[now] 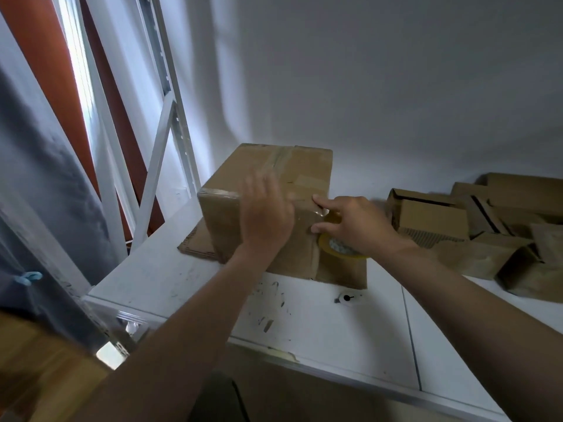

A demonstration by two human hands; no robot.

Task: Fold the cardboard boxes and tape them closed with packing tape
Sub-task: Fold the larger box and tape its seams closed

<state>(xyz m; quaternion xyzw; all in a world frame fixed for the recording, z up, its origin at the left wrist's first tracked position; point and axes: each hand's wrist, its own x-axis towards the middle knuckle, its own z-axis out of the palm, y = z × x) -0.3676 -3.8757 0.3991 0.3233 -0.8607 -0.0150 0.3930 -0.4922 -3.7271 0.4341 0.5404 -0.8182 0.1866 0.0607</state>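
A closed brown cardboard box [225, 214] stands on a flat sheet of cardboard [195, 245] on the white table [170, 278]. Tape runs along its top seam. My left hand [265, 214] lies flat with straight fingers on the box's near face and is blurred. My right hand [350, 223] grips a roll of clear packing tape [335, 248] against the box's right near corner, its index finger pointing onto the box edge. A short stretch of shiny tape shows at that corner.
Several small folded and unfolded cardboard boxes [432, 220] lie piled at the table's right. A small black and white object [347, 298] sits on the table in front of the box. A white wall stands behind, white metal shelving [158, 153] and grey cloth at left.
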